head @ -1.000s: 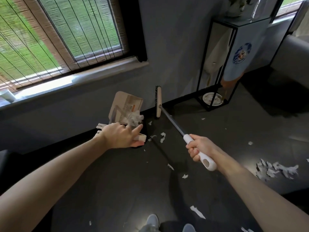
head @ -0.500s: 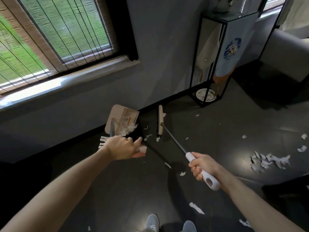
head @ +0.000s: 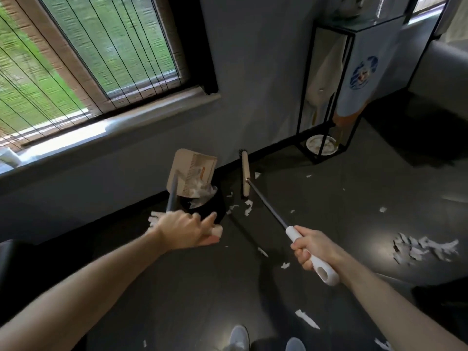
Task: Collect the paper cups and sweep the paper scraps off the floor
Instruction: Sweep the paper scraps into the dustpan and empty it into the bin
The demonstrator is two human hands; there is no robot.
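Stroke over, broom point(head: 245, 173) back at wall edge of floor point(head: 177, 295); scraps point(head: 247, 207) short of dustpan point(head: 195, 168), sweeping unfinished. Right hand point(head: 314, 247) grips broom, left hand point(head: 182, 230) grips dustpan handle.

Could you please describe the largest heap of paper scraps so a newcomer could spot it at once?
Start at the black-framed stand by the wall on the right. On the dark floor nearer the camera, right of the right hand, lies the heap. Unlike the lone scraps by the broom head, it is a dense cluster.
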